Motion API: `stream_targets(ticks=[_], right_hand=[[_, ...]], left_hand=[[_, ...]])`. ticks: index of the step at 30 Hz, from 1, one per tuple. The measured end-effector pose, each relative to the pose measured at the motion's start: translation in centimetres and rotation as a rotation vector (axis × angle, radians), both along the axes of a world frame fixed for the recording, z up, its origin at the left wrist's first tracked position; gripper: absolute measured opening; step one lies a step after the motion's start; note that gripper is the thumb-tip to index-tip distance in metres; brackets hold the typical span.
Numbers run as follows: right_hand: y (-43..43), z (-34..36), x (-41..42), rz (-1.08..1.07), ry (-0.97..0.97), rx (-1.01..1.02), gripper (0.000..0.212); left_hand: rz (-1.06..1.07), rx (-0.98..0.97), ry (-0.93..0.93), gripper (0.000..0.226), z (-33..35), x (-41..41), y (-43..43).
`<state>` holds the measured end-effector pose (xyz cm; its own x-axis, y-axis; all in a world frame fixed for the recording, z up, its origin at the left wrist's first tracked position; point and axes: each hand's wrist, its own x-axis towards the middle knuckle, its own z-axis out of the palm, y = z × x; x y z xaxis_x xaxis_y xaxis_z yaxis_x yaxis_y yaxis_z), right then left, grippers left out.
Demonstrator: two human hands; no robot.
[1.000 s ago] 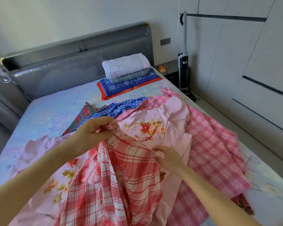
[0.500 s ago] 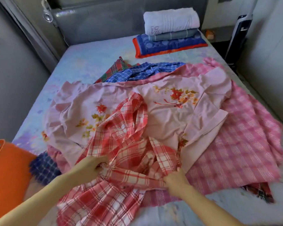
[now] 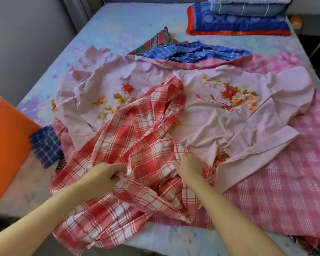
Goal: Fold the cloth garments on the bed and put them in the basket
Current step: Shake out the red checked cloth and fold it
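So far, hardly any of this job looks done. Well off to the left of my left hand stands the orange basket (image 3: 7, 145), at the near-left edge of the bed (image 3: 118, 19); only its outer wall shows, so I cannot tell whether anything is in it yet. Between the basket and my left hand a scrap of blue checked cloth (image 3: 45, 146) pokes out from under the pile.

My left hand (image 3: 103, 176) is curled round a bunched edge of the red plaid garment (image 3: 137, 137), pinching it near its middle. Just to the right, my right hand (image 3: 189, 166) is curled down into the same garment, fingers buried in a fold; it seems to be gripping the cloth, though the fingertips are hidden. The garment lies crumpled and twisted between and beneath both hands, partly hanging over the near edge of the bed. No fold is made in it yet.

Beyond my hands spreads the pale pink floral garment (image 3: 201, 126), unfolded, and behind it a blue checked one (image 3: 192, 52) and a red-and-green tartan piece (image 3: 161, 41). To the right of my right hand lies the pink checked cloth (image 3: 284, 172), flat but not folded.

I judge I am only starting: find the plaid garment's edges, straighten, fold, then basket it, with at least four more pieces left.
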<state>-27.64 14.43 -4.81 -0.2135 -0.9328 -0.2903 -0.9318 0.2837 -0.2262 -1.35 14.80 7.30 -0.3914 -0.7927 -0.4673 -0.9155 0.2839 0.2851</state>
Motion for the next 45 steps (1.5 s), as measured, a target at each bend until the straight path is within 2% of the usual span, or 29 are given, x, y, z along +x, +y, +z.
stream_targets(ticks=[2,4,8,10,13,14,16,18,21,24,27,30,31,33,34,38,40,42,45], right_hand=[[-1.0,-1.7,0.2,-0.037,-0.005,0.089,0.038],[-1.0,-2.6,-0.7,-0.136,-0.108,0.124,0.026],[0.3,-2.8,-6.2,-0.515,-0.336,0.012,0.022],[0.8,-2.7,-8.9,-0.563,-0.342,0.001,0.021],[0.7,-3.2,-10.8,-0.446,-0.324,0.062,0.018],[0.5,-3.3,-10.8,-0.376,-0.276,0.041,0.023],[-0.1,-3.5,-10.6,-0.171,-0.066,-0.129,0.030],[-0.4,-3.6,-9.8,0.082,0.128,-0.225,0.023],[-0.7,-4.1,-8.7,0.296,0.235,-0.175,0.012],[-0.8,-4.2,-7.7,0.289,0.191,0.017,0.020],[-1.0,-4.0,-7.3,0.243,0.171,0.029,0.024],[-1.1,-3.7,-6.1,0.155,0.091,-0.060,0.024],[-0.9,-3.5,-5.5,0.132,0.079,-0.077,0.032],[-0.8,-3.2,-4.1,0.138,0.135,0.029,0.046],[-0.8,-3.3,-3.7,0.152,0.168,0.078,0.046],[-1.1,-3.5,-3.1,0.223,0.245,0.188,0.021],[-0.8,-3.1,-3.3,0.238,0.270,0.213,0.020],[-0.4,-2.2,-3.8,0.190,0.229,0.153,0.017],[-0.2,1.5,-5.8,0.080,0.218,0.063,0.005]], left_hand=[[-0.003,-0.012,0.005,0.021,0.3,-0.7,-1.0],[-0.021,-0.019,0.015,0.021,0.4,-1.3,-1.8],[-0.074,0.017,0.016,0.019,0.3,-2.5,-2.4],[-0.088,0.028,0.017,0.018,-0.1,-3.0,-2.7],[-0.109,0.052,0.013,0.024,-0.9,-3.9,-3.5],[-0.119,0.050,0.006,0.023,-1.0,-4.1,-3.7],[-0.128,0.044,0.002,0.019,-1.2,-4.6,-3.9],[-0.130,0.042,0.005,0.020,-1.4,-4.9,-4.1],[-0.128,0.045,0.012,0.022,-1.4,-5.1,-4.2],[-0.126,0.052,0.022,0.023,-1.5,-5.3,-4.2],[-0.133,0.037,0.010,0.021,-1.6,-5.5,-4.1],[-0.119,0.045,0.006,0.017,-1.6,-5.7,-4.1],[-0.112,0.049,0.008,0.017,-1.5,-5.8,-4.1],[-0.091,0.056,0.008,0.021,-1.5,-5.8,-4.1],[-0.084,0.056,0.008,0.023,-1.5,-5.8,-4.1],[-0.077,0.023,0.015,0.015,-1.5,-5.0,-4.0],[-0.066,0.023,-0.018,0.018,-1.1,-4.4,-3.9],[-0.026,0.004,-0.051,0.023,-0.4,-3.4,-3.8],[0.127,-0.150,-0.026,0.017,1.5,-1.4,-4.3]])
